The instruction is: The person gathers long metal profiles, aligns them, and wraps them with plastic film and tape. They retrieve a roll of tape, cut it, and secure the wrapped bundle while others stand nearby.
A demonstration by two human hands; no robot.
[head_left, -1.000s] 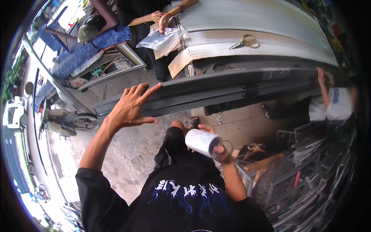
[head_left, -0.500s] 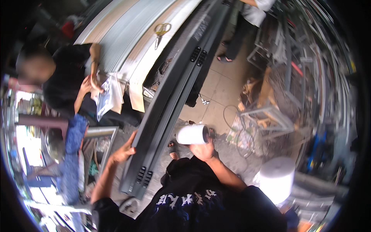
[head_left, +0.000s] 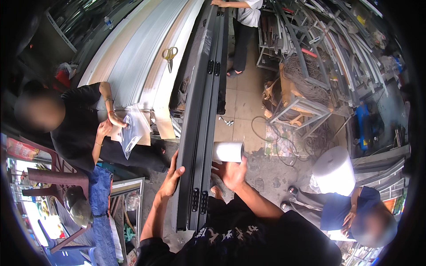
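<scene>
A long dark-grey metal profile, grooved along its length, runs from just in front of me to the far side. Black slotted inserts sit in its grooves. My left hand grips its left edge near the close end, thumb on top and fingers underneath or hidden. On the right, my right hand holds a white roll of what looks like wrapping film, thumb up against its end. The roll's left end reaches the profile's right side and is partly hidden behind it.
A co-worker's hand rests on the profile's far end. At left, another person handles a clear plastic bag beside stacked long panels with scissors on them. A large white roll stands right, near a seated person.
The view has turned, so the profile now stands more upright in it. My right hand has brought the white roll against the profile's right side. My left hand stays on the left edge.
</scene>
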